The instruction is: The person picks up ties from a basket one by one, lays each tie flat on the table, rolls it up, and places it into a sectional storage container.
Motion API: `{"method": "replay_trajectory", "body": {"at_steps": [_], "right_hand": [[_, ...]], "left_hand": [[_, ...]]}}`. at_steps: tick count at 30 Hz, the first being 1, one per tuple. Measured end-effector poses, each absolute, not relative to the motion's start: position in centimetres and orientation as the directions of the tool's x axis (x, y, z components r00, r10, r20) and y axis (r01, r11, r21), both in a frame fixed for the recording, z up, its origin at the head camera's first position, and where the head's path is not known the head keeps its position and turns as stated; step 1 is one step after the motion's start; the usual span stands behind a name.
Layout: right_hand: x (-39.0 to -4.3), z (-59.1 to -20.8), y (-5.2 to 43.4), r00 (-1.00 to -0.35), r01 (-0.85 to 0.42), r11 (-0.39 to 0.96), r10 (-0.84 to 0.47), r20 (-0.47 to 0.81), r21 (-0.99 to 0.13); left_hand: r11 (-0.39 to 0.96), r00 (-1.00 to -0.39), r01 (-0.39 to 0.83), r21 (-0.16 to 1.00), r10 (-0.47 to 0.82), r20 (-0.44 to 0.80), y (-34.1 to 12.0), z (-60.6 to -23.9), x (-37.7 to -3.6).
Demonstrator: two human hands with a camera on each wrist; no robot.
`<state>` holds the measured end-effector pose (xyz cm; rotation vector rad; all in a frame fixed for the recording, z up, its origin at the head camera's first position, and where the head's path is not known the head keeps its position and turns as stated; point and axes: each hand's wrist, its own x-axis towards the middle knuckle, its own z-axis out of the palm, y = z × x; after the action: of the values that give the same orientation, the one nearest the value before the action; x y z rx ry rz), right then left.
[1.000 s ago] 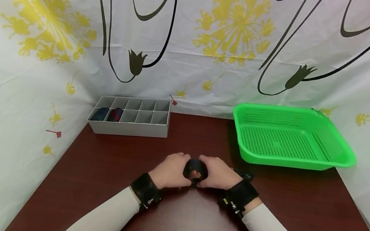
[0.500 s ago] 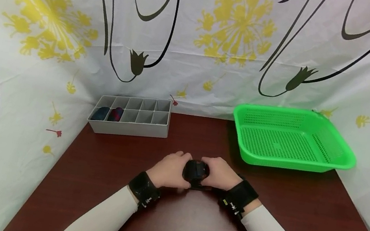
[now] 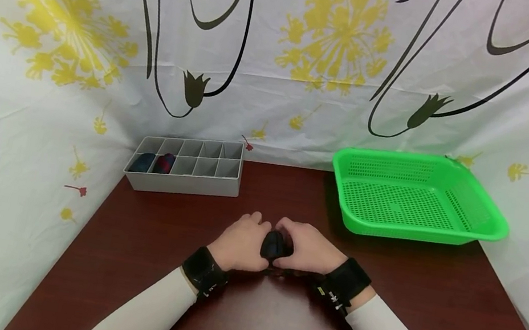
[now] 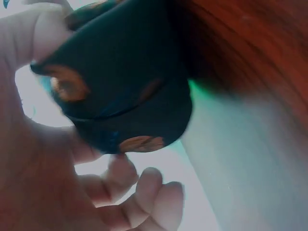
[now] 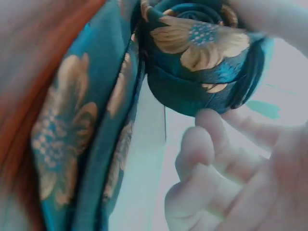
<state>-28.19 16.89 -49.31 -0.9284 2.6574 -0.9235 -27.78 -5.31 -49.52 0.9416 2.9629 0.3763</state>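
Holding a rolled dark tie (image 3: 275,246) at lower centre of the head view, both hands meeting over a dark reddish-brown table (image 3: 138,243). Left hand (image 3: 241,240) and right hand (image 3: 309,248) curling fingers around the roll, loose tail lying on the wood. Standing at upper left, a grey divided box (image 3: 186,166); at upper right, a green basket (image 3: 415,196). Hanging behind, a flowered white cloth (image 3: 283,47).
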Motion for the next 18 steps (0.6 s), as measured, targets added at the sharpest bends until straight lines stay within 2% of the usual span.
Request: {"method": "replay_trajectory", "body": {"at_steps": [3, 7, 11, 18], "right_hand": [[-28.1, -49.5, 16.9, -0.813, -0.456, 0.631, -0.582, 0.006, -0.628], [-28.4, -50.1, 17.3, -0.840, -0.444, 0.709, -0.542, -0.020, -0.548], [-28.6, -50.5, 17.6, -0.838, -0.458, 0.733, -0.545, -0.032, -0.503], [-28.5, -49.8, 17.8, -0.811, -0.438, 0.697, -0.579, -0.086, -0.568]], "left_hand": [[0.781, -0.815, 0.565, 0.266, 0.579, 0.027, -5.4, -49.0, -27.6], [0.766, -0.823, 0.524, 0.372, 0.569, -0.012, -5.4, -49.5, -27.9], [0.740, -0.827, 0.500, 0.450, 0.562, -0.006, -5.2, -50.6, -28.2], [0.741, -0.836, 0.511, 0.436, 0.547, 0.051, -5.4, -50.8, -28.3]]}}
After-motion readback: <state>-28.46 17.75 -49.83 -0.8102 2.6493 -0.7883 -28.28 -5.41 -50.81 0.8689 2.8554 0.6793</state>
